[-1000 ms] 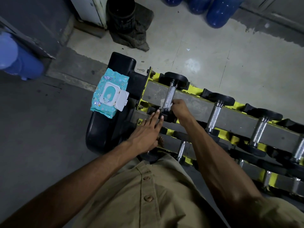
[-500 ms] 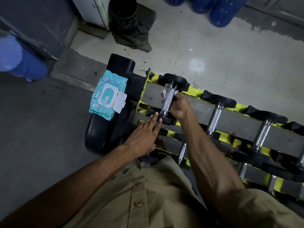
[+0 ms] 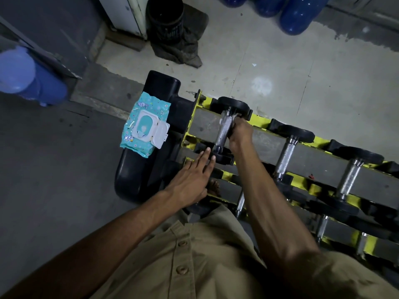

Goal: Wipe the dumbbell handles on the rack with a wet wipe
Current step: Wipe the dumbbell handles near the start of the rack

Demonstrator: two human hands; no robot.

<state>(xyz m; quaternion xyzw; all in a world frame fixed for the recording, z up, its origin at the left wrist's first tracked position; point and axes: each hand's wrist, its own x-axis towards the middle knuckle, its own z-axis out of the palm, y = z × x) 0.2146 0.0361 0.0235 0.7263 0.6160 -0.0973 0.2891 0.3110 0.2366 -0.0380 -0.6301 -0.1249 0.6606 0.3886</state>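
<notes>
Head view: the right hand has its fingers curled tight on a white wet wipe, clamping it round the upper end of the first dumbbell handle, just below the far head. This dumbbell lies across the left end of the yellow-and-grey rack. The left hand lies flat, fingers straight and released, tips touching the near head. A teal wipes pack, lid flipped open, sits on the rack's black end post; its cartoon print carries writing too small to read
</notes>
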